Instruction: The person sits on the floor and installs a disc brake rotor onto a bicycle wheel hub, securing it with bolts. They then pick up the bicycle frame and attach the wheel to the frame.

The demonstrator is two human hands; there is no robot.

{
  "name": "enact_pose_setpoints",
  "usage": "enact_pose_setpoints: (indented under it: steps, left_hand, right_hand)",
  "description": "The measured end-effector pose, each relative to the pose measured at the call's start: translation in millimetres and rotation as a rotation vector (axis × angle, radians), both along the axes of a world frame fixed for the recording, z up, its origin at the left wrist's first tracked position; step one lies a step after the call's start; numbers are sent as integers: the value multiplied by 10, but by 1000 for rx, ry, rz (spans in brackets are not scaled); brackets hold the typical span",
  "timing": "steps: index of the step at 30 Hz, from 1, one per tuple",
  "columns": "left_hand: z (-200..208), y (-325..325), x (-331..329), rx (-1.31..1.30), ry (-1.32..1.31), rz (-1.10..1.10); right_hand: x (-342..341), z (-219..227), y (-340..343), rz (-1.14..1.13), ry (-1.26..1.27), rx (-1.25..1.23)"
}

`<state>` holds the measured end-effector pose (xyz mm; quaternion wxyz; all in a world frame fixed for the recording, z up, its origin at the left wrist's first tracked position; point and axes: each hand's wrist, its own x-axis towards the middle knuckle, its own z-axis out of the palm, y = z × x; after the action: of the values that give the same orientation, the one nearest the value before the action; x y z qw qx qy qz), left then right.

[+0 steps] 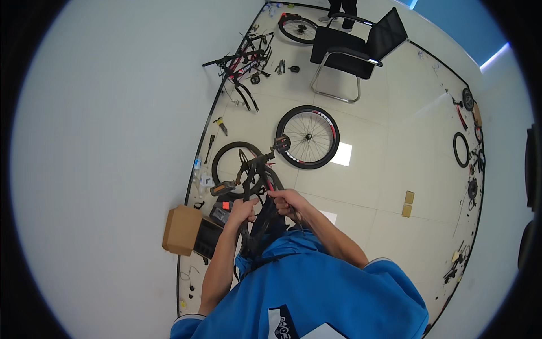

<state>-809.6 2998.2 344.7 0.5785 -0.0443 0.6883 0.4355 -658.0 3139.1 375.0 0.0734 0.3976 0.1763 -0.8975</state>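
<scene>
In front of my body stands a dark bicycle frame (258, 169) with pedals fitted at its crank. My left hand (243, 213) is closed around a black tube of that frame. Beside it, to the right, my right hand (288, 202) is closed near a red-and-black part of the frame. A slender dark piece shows below those fingers, too indistinct to name. One pedal (223, 188) sticks out to the left, and another pedal (282, 143) overlaps the edge of a wheel with a tyre (334, 138) lying flat on the floor.
A loose tyre (217, 160) lies behind the frame. An open cardboard box (182, 230) is by the left wall. Farther off are another bicycle frame (244, 68), a black chair (344, 53), a wheel (297, 29) and a person's legs (343, 8). Bike parts line the right wall.
</scene>
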Motion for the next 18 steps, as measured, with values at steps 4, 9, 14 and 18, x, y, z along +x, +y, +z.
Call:
enact_pose_setpoints:
  steps: [4,9,14,18]
  left_hand:
    - [-244,471,-725,19,-66,37]
    - [-181,809,-1316,-2,-26,40]
    - [-70,1084,-1843,30,-35,84]
    - [-121,1244,-2122,40,-115,239]
  right_hand:
    - [-712,-205,504,10,-4,-1]
    - [-1397,-156,837,40,-62,56]
    - [-2043,-54,1166,124,-139,119]
    - [-2467,61,1505,225,-124,89]
